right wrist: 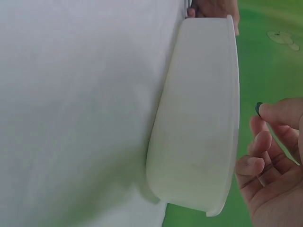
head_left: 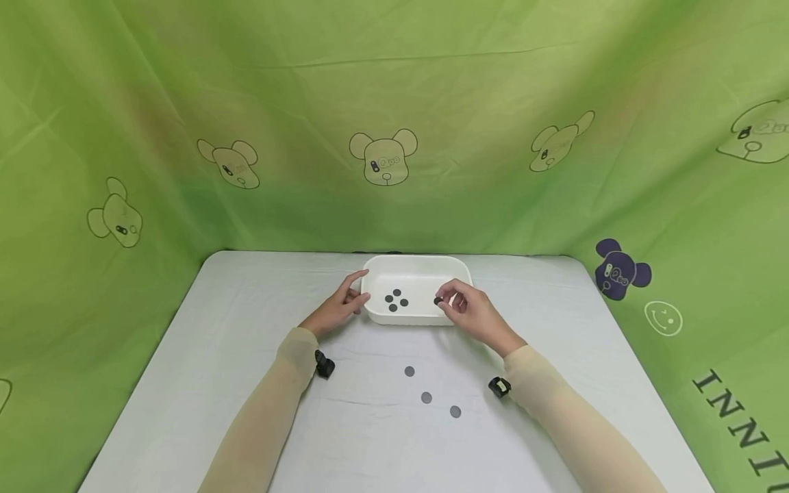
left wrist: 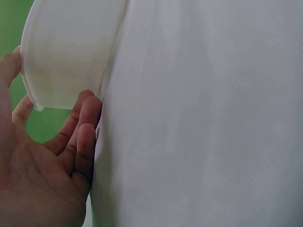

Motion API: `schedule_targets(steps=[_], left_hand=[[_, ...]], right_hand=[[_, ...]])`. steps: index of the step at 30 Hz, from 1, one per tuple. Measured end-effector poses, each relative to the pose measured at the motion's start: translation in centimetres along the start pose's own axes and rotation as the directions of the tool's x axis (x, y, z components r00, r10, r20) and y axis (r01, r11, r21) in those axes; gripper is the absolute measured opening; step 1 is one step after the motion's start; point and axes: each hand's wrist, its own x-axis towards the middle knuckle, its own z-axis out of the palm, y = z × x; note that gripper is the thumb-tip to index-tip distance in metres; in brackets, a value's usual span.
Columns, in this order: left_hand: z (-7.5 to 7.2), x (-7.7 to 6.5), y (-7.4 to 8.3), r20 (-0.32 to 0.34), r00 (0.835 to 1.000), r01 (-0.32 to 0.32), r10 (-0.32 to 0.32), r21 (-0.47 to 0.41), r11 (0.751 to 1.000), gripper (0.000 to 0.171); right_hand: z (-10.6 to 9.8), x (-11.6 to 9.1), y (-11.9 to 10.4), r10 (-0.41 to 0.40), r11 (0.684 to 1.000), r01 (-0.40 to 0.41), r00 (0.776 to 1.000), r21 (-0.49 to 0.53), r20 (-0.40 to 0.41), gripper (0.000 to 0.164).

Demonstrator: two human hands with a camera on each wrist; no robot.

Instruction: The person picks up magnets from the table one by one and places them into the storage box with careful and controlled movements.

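Note:
A white basin (head_left: pixel 419 320) stands near the back of the table. Several dark grey discs (head_left: pixel 397 292) lie in its left half. At the basin's left end, my left hand (head_left: pixel 335 309) holds it, with thumb and forefinger on the rim and the other fingers bent against the end wall (left wrist: pixel 66 80). Over the basin's right part, my right hand (head_left: pixel 471 311) pinches a small dark disc (right wrist: pixel 258 109) between thumb and forefinger. The disc is above the rim in the right wrist view, seen nearly edge-on; its other fingers are loosely bent.
Three more grey discs (head_left: pixel 427 397) lie on the white tablecloth (head_left: pixel 364 438) in front of the basin, between my forearms. A green curtain (head_left: pixel 296 212) printed with bear heads encloses the table at the back and sides. Each wrist carries a black camera (head_left: pixel 500 387).

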Motion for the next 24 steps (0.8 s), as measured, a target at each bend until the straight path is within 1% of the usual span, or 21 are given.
schedule_targets(steps=[3, 11, 19, 24], left_hand=[[0.0, 0.0, 0.1, 0.001, 1.000, -0.004, 0.004, 0.004, 1.000, 0.065], [0.0, 0.1, -0.2, 0.002, 1.000, -0.015, 0.015, 0.004, 1.000, 0.066], [0.0, 0.1, -0.1, 0.001, 1.000, -0.012, 0.012, 0.005, 1.000, 0.065], [0.0, 0.1, -0.1, 0.000, 1.000, -0.015, 0.015, 0.000, 1.000, 0.065]], right_hand=[[0.0, 0.6, 0.2, 0.005, 1.000, -0.005, 1.000, -0.009, 0.005, 0.016], [0.1, 2.2, 0.8, 0.060, 0.998, -0.060, 0.997, -0.003, 0.042, 0.015], [0.5, 3.4, 1.2, 0.089, 0.996, -0.089, 0.995, -0.009, 0.050, 0.014], [0.8, 4.0, 1.5, 0.108, 0.994, -0.109, 0.992, 0.009, 0.063, 0.014]])
